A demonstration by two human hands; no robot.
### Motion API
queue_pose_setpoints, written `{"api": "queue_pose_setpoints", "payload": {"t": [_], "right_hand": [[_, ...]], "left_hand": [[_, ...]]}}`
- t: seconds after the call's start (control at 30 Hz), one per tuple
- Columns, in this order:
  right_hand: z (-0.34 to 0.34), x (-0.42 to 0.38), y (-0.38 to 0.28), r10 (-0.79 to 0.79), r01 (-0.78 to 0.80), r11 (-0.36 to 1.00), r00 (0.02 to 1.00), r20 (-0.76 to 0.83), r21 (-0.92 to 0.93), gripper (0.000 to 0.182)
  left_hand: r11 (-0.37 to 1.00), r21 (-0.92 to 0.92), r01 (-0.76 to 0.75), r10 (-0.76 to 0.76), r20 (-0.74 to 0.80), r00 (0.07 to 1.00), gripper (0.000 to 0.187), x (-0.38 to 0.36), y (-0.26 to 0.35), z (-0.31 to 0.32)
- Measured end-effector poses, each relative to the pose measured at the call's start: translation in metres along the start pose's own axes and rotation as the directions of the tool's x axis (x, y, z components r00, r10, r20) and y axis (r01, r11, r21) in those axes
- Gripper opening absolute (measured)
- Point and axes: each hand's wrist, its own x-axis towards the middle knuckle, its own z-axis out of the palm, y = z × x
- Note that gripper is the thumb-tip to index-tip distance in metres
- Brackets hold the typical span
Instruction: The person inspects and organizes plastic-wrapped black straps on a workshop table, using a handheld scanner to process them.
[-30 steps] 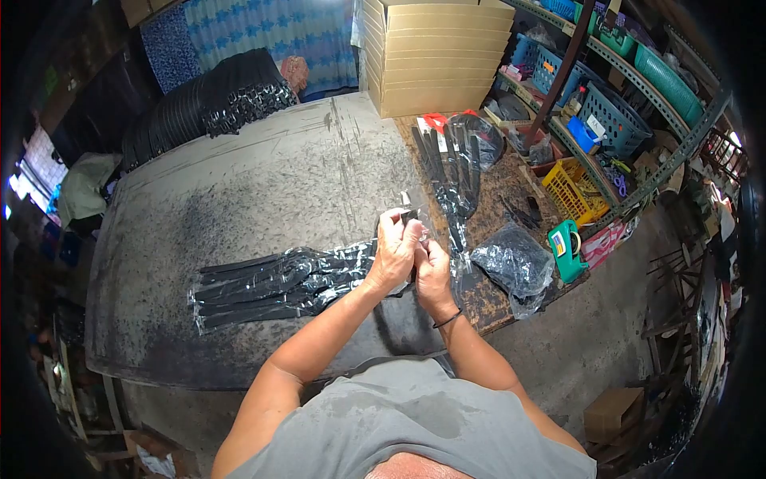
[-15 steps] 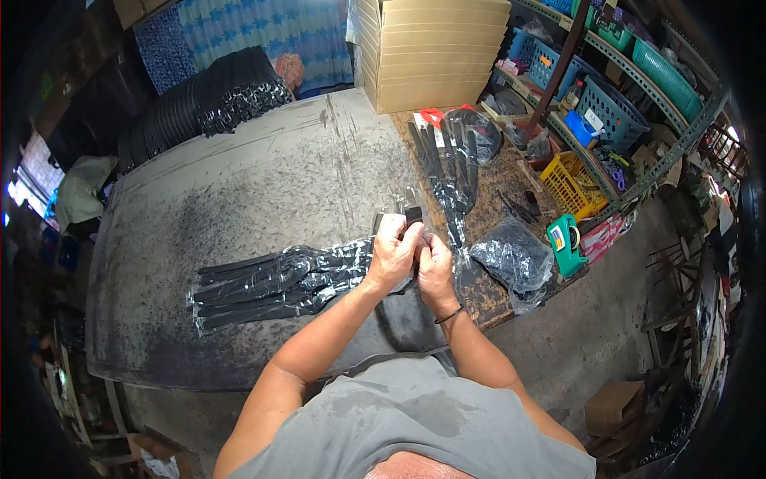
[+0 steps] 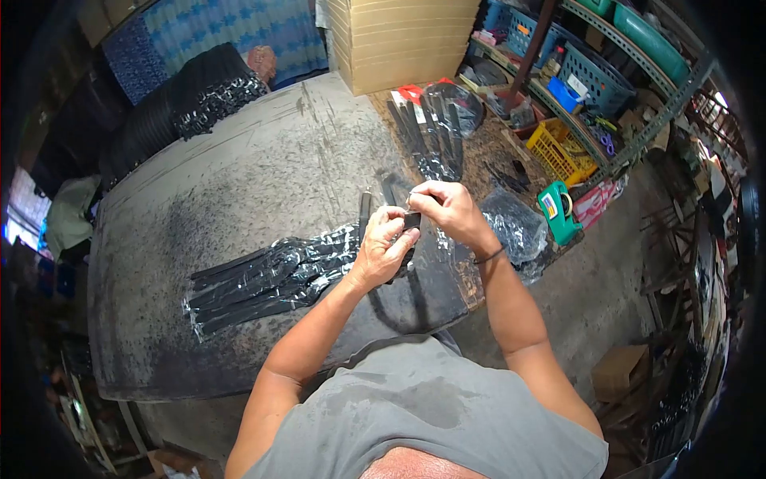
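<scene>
My left hand (image 3: 381,249) is closed around a black strap (image 3: 412,220), whose end stands up between thumb and fingers. Part of a black strap hangs in a loop (image 3: 420,302) below this hand, over the table's front edge. Close by on the right, my right hand (image 3: 453,214) pinches at the strap's upper end; what lies between its fingertips is too small to make out. To the left of my hands lies a bundle of black straps (image 3: 263,279) in shiny clear plastic. Another bundle of straps (image 3: 431,136) rests on the brown board farther back.
On the worktable (image 3: 239,191) a large pile of black straps (image 3: 187,96) lies at the back left. Cardboard sheets (image 3: 407,48) stand behind. At right are a clear plastic bag (image 3: 513,227), a green tape dispenser (image 3: 560,211), a yellow basket (image 3: 558,152) and a metal shelf (image 3: 622,48).
My right hand has moved up and away from the left hand, now pinching at the strap's top end. The left hand keeps its hold on the strap. The whole view has shifted slightly.
</scene>
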Motion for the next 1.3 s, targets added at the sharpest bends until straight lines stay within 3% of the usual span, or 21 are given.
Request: {"api": "queue_pose_setpoints", "payload": {"t": [0.13,0.27,0.33,0.37,0.4,0.43,0.53,0.6,0.67,0.73,0.8,0.87,0.93,0.97,1.03,1.1,1.13,1.2,1.3], "right_hand": [[-0.006,0.005,-0.011,-0.038,0.038,0.999,0.999,0.008,0.001,0.017],[-0.005,0.009,-0.01,-0.065,0.075,0.989,0.995,-0.077,0.128,0.011],[0.001,0.005,-0.013,-0.063,0.079,0.987,0.992,-0.113,0.138,0.013],[0.004,0.002,-0.016,-0.035,0.05,0.987,0.994,-0.099,0.15,0.012],[0.006,0.001,-0.015,-0.047,0.062,0.977,0.996,-0.076,0.204,0.013],[0.008,0.0,-0.011,-0.047,0.064,0.976,0.995,-0.083,0.209,0.014],[0.011,-0.006,-0.008,-0.01,0.037,0.966,0.994,-0.106,0.255,0.015],[0.007,-0.007,0.003,-0.11,0.138,0.981,0.973,-0.203,0.133,0.014],[0.005,-0.011,0.002,-0.051,0.091,0.975,0.979,-0.195,0.203,0.013],[0.003,-0.013,0.005,-0.106,0.153,0.972,0.962,-0.25,0.179,0.013],[0.001,-0.013,0.006,-0.125,0.171,0.972,0.957,-0.262,0.16,0.013],[0.001,-0.015,0.004,-0.067,0.126,0.961,0.97,-0.233,0.246,0.012],[0.002,-0.015,0.005,-0.086,0.145,0.964,0.963,-0.254,0.221,0.013],[0.003,-0.014,0.009,-0.099,0.157,0.966,0.959,-0.266,0.206,0.013],[0.005,-0.014,0.009,-0.115,0.172,0.966,0.954,-0.277,0.191,0.014],[0.007,-0.017,0.002,0.034,0.049,0.948,0.967,-0.253,0.314,0.014],[0.008,-0.016,0.005,0.034,0.049,0.948,0.967,-0.252,0.315,0.014],[0.01,-0.014,0.016,-0.091,0.151,0.972,0.948,-0.306,0.179,0.014],[0.012,-0.014,0.02,-0.063,0.128,0.975,0.945,-0.321,0.183,0.015]], "left_hand": [[0.999,-0.025,0.038,-0.037,0.023,0.999,0.016,-0.004,0.004,-0.001],[0.999,-0.037,0.034,-0.033,0.032,0.999,0.015,-0.014,-0.005,0.0],[1.0,0.009,-0.029,0.029,0.037,0.999,0.024,-0.01,-0.008,-0.002],[0.951,-0.306,0.051,-0.042,0.034,0.999,0.03,-0.005,-0.006,0.0],[0.799,-0.589,0.117,-0.107,0.052,0.993,0.036,0.001,-0.004,0.002],[0.777,-0.624,0.085,-0.08,0.036,0.996,0.038,0.01,0.01,0.001],[0.788,-0.588,0.18,-0.171,0.072,0.983,0.03,0.022,0.015,0.004],[0.843,-0.527,0.112,-0.106,0.043,0.993,0.025,0.025,0.013,0.005],[0.86,-0.453,0.235,-0.162,0.195,0.967,0.021,0.024,0.023,-0.004],[0.869,-0.436,0.232,-0.161,0.195,0.968,0.021,0.02,0.017,-0.002],[0.889,-0.338,0.308,-0.176,0.368,0.913,0.022,0.017,0.007,-0.002],[0.895,-0.359,0.266,-0.141,0.338,0.93,0.023,0.016,0.005,0.005],[0.689,-0.672,0.271,-0.136,0.247,0.959,0.026,0.018,0.008,0.009],[0.585,-0.743,0.326,-0.176,0.275,0.945,0.031,0.019,0.016,0.005],[0.56,-0.75,0.351,-0.146,0.328,0.933,0.03,0.021,0.016,0.001],[0.52,-0.756,0.397,-0.15,0.377,0.914,0.023,0.024,0.022,-0.001],[0.52,-0.756,0.397,-0.15,0.377,0.914,0.023,0.025,0.02,-0.001],[0.709,-0.524,0.472,-0.29,0.392,0.873,0.021,0.028,0.016,0.0],[0.767,-0.489,0.417,-0.266,0.349,0.899,0.016,0.024,0.005,0.004]]}}
